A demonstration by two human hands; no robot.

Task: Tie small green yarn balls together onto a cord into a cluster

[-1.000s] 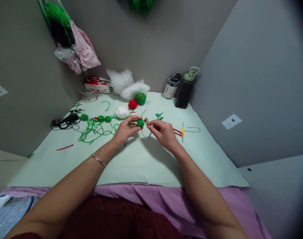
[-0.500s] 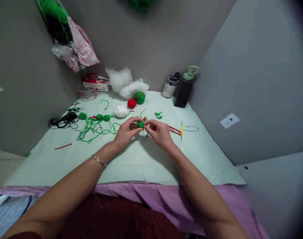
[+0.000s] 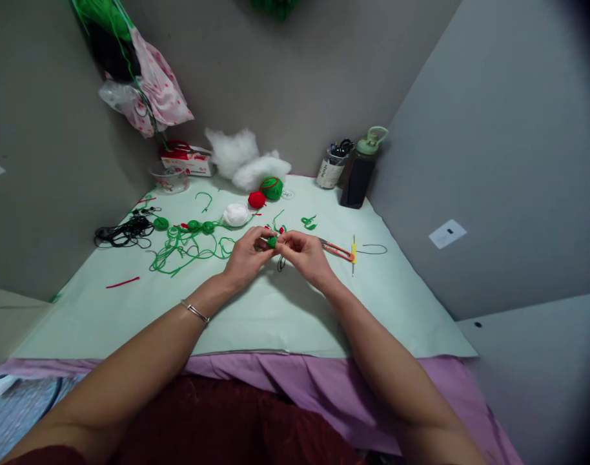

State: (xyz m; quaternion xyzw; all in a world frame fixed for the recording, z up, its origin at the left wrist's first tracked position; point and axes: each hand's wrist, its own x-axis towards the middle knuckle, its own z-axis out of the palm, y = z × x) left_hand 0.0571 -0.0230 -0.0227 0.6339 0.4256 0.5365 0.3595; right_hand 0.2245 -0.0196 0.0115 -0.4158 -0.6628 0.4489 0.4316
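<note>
A small green crocheted piece (image 3: 272,242) is pinched between the thumb and fingers of my left hand (image 3: 246,252). My right hand (image 3: 305,255) has its thumb and forefinger pressed together at the right side of that piece; whatever lies between those fingertips is too small to make out. Dark thread (image 3: 281,263) hangs below the piece. Just beyond my fingers lie small red and white bits (image 3: 282,229) and a green yarn end. Orange-handled snips (image 3: 338,250) lie to the right of my right hand, beside a yellow-handled crochet hook (image 3: 354,253).
Green yarn strands (image 3: 179,258) and a black cord bundle (image 3: 125,231) spread over the left side. Behind are a white yarn ball (image 3: 235,214), a red ball (image 3: 256,199), a green ball (image 3: 272,188) and white stuffing (image 3: 261,172). A dark bottle (image 3: 359,174) stands at back right.
My right hand has shifted slightly left, closer to my left hand, covering more of the green piece. My left hand keeps its pinch. The dark thread below hangs differently.
</note>
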